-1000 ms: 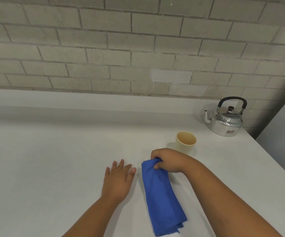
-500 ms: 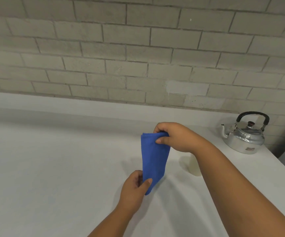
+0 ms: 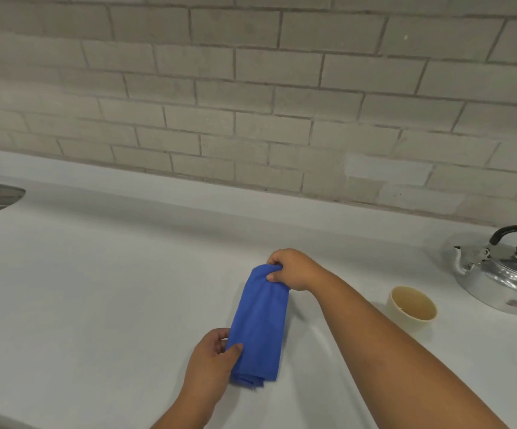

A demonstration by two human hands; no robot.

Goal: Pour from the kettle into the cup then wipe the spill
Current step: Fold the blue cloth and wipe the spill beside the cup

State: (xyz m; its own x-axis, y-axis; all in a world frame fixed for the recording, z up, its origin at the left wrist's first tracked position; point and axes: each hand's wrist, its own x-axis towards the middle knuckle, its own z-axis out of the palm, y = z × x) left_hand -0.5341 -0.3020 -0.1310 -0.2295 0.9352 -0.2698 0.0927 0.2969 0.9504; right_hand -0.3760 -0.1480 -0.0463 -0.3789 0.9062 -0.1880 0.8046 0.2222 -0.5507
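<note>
My left hand [image 3: 210, 360] pinches the near end of the folded blue cloth [image 3: 258, 323]; my right hand [image 3: 291, 269] grips its far end (bunched). Right of the cloth stands the cream round cup [image 3: 413, 306], and beyond it the shiny metal kettle [image 3: 503, 278].

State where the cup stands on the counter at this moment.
In the head view the cup stands on the white counter at the right, just in front of the metal kettle and right of the right forearm.
</note>
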